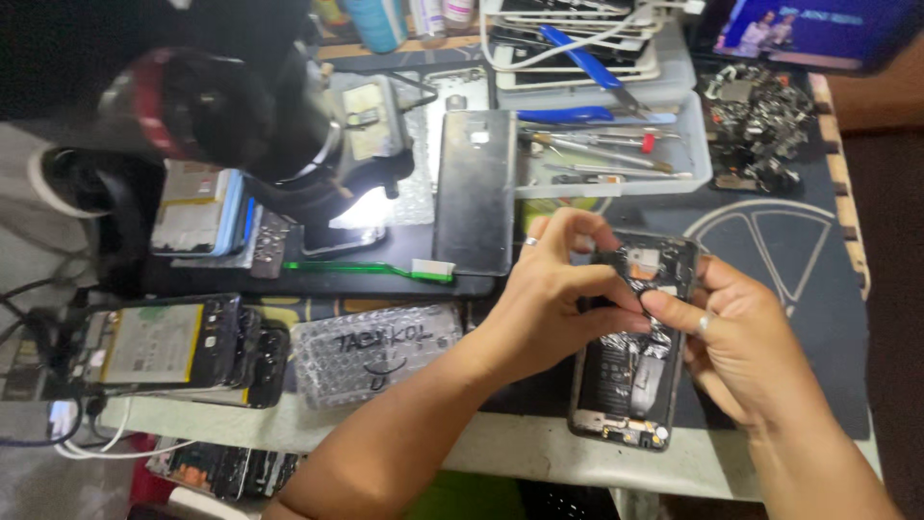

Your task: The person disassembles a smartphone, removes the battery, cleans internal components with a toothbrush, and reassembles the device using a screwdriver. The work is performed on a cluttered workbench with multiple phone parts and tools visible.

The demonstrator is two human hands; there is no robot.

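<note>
The opened phone [630,356] lies flat near the front edge of the bench, back cover off, battery and boards bare — a thin, rigid frame that looks light but fragile inside, with thin foil and small connectors that would probably tear or bend under a careless pull. It seems best held by its long side rails, not by anything inside. The left hand [553,294] curls over the upper part of the frame, thumb and forefinger pinched together on what looks like a small strip or part near the camera end, though the view is too fine to be sure. The right hand [736,337] closes on the right rail, its thumb pressing in by the crinkled foil. The phone rests on a dark work mat [789,289] — likely grippy enough to keep it from sliding. Beyond it lies a loose grey back cover [474,191], a white tray of tools [698,144] with blue-handled pliers [577,53], a microscope [241,116], a green-handled brush [371,270], a bubble-wrap pouch [375,351] and more opened phones [164,347] at the left. The room is cluttered, with little free space.
</note>
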